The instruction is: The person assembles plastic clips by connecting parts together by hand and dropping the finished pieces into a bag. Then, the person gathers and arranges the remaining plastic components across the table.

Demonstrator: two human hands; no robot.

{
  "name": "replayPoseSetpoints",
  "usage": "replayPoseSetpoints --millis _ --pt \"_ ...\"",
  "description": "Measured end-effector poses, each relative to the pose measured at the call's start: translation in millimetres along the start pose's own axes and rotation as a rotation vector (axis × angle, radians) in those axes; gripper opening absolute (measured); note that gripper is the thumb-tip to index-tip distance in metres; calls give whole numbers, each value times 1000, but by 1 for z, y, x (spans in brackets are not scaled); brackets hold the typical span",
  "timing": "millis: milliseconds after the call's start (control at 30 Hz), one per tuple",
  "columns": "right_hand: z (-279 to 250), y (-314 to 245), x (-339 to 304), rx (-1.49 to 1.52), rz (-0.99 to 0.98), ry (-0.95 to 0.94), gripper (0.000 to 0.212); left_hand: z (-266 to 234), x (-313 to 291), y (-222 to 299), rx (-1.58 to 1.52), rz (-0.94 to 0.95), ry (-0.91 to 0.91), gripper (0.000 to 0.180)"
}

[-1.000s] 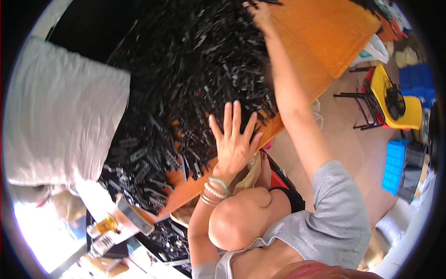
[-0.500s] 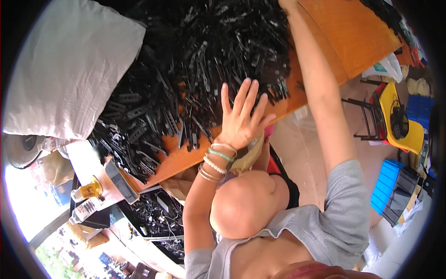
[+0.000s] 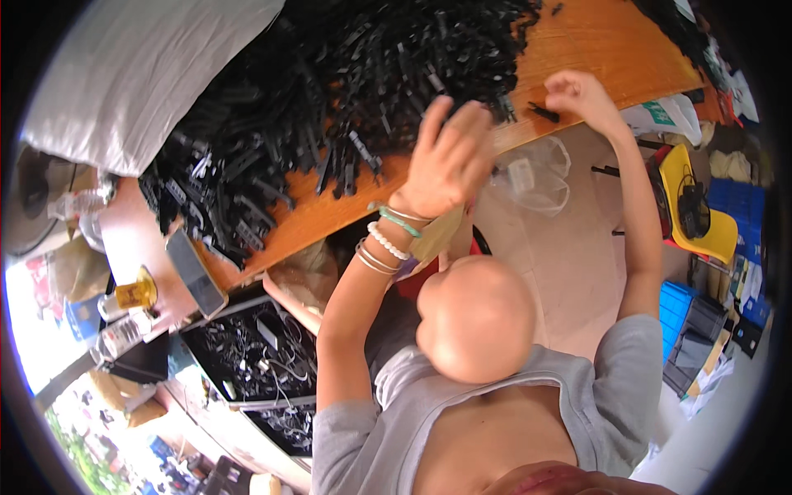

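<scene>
A large heap of black slotted plastic strips covers much of the wooden table. My left hand, with bracelets on its wrist, is raised at the heap's near edge. Its fingers are stretched out, slightly blurred, and I see nothing held. Farther right, my right hand is over the table's near edge with its fingers curled; whether anything is inside them is hidden. Close beside those fingertips lies a small black piece at the table edge.
A grey-white sack rests at the far left. A phone-like dark slab and a bottle with yellow liquid stand near the left corner. Black trays of parts sit below. A yellow chair and blue crate are right.
My right hand has come back from the far side of the heap to the table's near edge, its elbow bending. My left hand has lifted and shifted right, its fingers closer together. The view has shifted.
</scene>
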State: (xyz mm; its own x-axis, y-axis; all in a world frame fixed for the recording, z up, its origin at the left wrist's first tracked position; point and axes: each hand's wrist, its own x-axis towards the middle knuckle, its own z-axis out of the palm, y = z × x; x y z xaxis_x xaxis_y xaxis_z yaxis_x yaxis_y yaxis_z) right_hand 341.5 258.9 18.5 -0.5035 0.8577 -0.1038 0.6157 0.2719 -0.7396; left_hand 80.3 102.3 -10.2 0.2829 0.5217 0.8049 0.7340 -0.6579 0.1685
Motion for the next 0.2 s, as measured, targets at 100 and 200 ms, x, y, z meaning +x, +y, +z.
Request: replayPoseSetpoints --millis 100,200 --pt "20 10 -13 -248 -290 65 19 -23 -7 23 -101 81 76 22" --pt "18 15 -7 -83 91 -88 15 -50 -24 27 -38 23 86 24"
